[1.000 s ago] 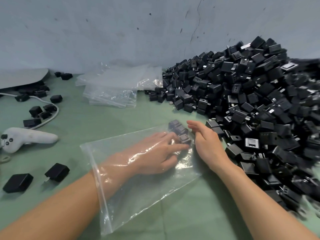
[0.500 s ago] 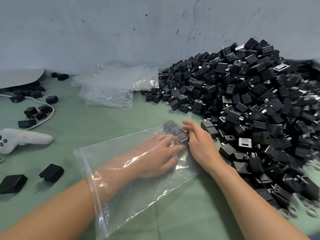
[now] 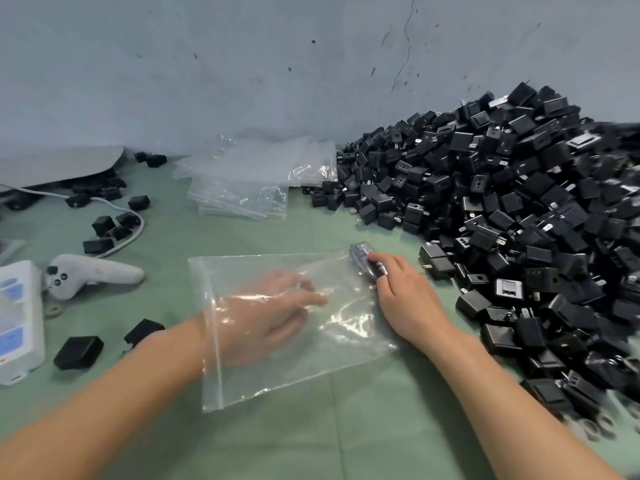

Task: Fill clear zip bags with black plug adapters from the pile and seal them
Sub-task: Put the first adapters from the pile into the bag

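Observation:
A clear zip bag [image 3: 346, 344] lies flat on the green table, its mouth towards me on the left. My left hand [image 3: 273, 310] is inside it, fingers stretched out flat and holding nothing. A few black adapters [image 3: 362, 256] sit in the bag's far right corner. From outside, my right hand [image 3: 405, 296] pinches them through the plastic between fingers and thumb. The big pile of black plug adapters [image 3: 502, 209] rises on the right against the wall.
A stack of empty zip bags [image 3: 242, 188] lies at the back centre. On the left are a white controller [image 3: 90, 273], a white box [image 3: 17, 317], a cable [image 3: 133, 233], a grey board [image 3: 59, 164] and loose adapters [image 3: 78, 351].
My left hand let go of the adapters in the corner and drew back towards the bag's mouth. My right hand closed on those adapters from outside the bag.

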The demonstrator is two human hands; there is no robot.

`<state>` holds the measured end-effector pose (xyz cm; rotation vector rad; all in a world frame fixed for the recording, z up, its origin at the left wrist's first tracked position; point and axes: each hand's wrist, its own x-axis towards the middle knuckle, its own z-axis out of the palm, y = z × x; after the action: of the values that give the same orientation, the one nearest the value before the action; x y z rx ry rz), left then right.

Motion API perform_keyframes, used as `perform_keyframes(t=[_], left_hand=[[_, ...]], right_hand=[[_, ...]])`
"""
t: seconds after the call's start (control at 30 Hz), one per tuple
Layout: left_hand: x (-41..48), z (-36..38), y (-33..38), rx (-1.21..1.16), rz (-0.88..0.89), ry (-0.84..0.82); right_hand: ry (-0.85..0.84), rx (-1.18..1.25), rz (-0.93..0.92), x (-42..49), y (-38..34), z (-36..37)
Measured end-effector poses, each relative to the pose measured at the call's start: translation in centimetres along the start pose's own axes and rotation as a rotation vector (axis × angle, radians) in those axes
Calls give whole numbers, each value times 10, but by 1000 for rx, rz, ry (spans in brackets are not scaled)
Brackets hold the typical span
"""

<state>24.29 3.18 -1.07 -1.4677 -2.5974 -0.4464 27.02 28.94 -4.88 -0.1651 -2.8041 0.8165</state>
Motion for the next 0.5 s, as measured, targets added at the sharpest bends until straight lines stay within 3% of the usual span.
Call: perform_keyframes(t=[0.07, 0.2, 0.3, 0.4, 0.5], left_hand=[[-34, -29, -7, -2, -83, 70], [-97, -66, -25, 20, -434, 356], [-134, -69, -43, 75, -702, 443], [-157, -57, -51, 44, -935, 248], [-163, -43, -52, 6, -946, 13]], right_hand=[[26, -19, 38, -3, -8, 3], [36, -93, 96, -11, -25, 9], [67, -323, 104, -17, -35, 12], [92, -403, 35, -19, -40, 13], [98, -377, -21, -22, -43, 14]])
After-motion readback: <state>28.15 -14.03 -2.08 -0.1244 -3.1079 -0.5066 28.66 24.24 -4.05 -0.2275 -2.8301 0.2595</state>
